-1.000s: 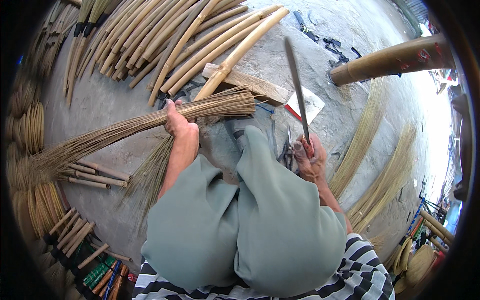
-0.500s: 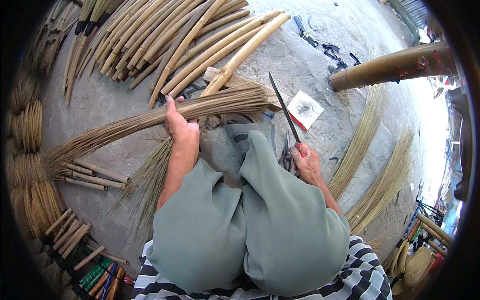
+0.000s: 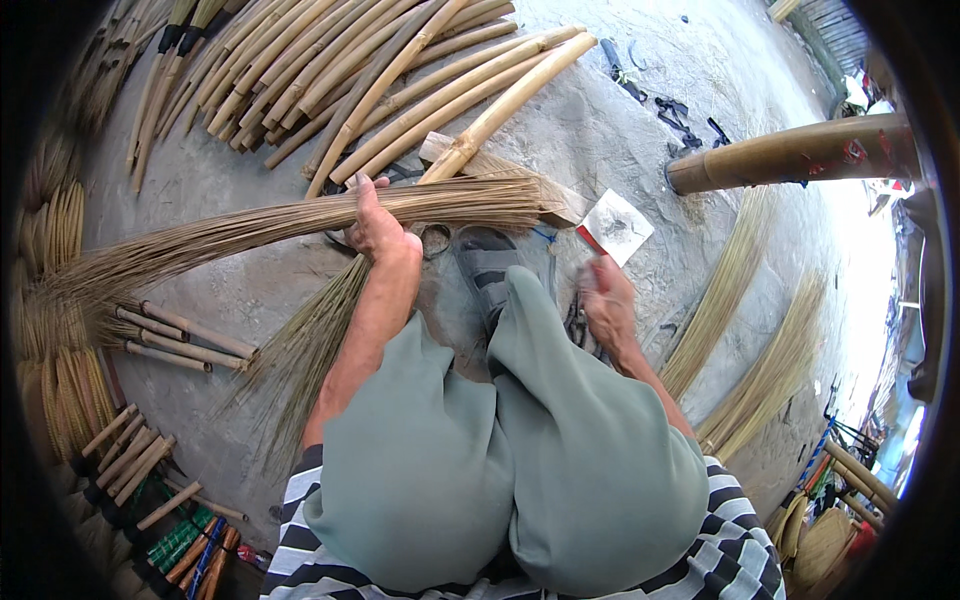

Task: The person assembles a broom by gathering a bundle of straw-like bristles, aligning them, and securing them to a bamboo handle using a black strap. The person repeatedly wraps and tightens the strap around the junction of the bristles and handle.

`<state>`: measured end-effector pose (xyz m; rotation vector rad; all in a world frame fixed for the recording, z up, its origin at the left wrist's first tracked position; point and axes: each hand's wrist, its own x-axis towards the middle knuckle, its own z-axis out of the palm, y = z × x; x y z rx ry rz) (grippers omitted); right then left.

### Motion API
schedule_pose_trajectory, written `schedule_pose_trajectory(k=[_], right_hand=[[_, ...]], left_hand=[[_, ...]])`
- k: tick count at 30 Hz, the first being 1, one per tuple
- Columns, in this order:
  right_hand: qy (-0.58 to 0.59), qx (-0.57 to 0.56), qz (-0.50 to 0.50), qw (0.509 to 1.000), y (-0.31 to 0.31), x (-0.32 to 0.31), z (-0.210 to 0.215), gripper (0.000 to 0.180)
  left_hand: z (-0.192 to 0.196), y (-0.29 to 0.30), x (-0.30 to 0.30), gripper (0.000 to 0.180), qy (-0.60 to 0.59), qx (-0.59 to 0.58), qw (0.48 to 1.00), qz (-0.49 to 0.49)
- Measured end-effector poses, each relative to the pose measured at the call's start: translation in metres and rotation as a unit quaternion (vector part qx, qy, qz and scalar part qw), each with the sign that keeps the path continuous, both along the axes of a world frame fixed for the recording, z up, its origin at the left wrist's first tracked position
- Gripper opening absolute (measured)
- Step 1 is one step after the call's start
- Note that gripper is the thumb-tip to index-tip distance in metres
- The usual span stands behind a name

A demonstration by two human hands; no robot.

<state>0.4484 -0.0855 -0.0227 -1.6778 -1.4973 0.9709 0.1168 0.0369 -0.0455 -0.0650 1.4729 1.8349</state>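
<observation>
Head view — the left hand (image 3: pixel 381 222) grips 1 bundle of thin stalks (image 3: pixel 300 217) lying crosswise ahead, its blunt end toward the farther, blurred right hand (image 3: pixel 610 305) — contents unclear.

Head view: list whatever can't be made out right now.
All in the head view:
Right hand: blurred; whether it holds anything cannot be told.
Left hand: fingers partly hidden by the stalk bundle.
Sandal: back part covered by the trouser leg.
Bamboo poles: some far ends cut off by the top edge.
</observation>
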Motion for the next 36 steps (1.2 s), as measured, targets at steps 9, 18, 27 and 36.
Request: schedule_pose_trajectory(k=[9, 18, 27, 36], right_hand=[[0.128, -0.193, -0.051, 0.971, 0.0, 0.012, 0.007, 0.045], [-0.051, -0.07, -0.053, 0.995, -0.033, 0.005, -0.009, 0.035], [0.077, -0.205, -0.042, 0.975, -0.04, 0.033, -0.034, 0.044], [0.175, -0.004, -0.062, 0.983, -0.014, 0.009, 0.054, 0.043]], left_hand=[[0.006, -0.006, 0.003, 0.035, -0.049, 0.002, 0.998, 0.03], [0.006, -0.008, 0.004, 0.035, -0.02, -0.007, 1.0, 0.013], [0.036, -0.01, 0.006, 0.038, -0.091, 0.046, 0.994, 0.033], [0.024, 0.005, 0.015, 0.03, 0.028, 0.101, 0.994, 0.024]])
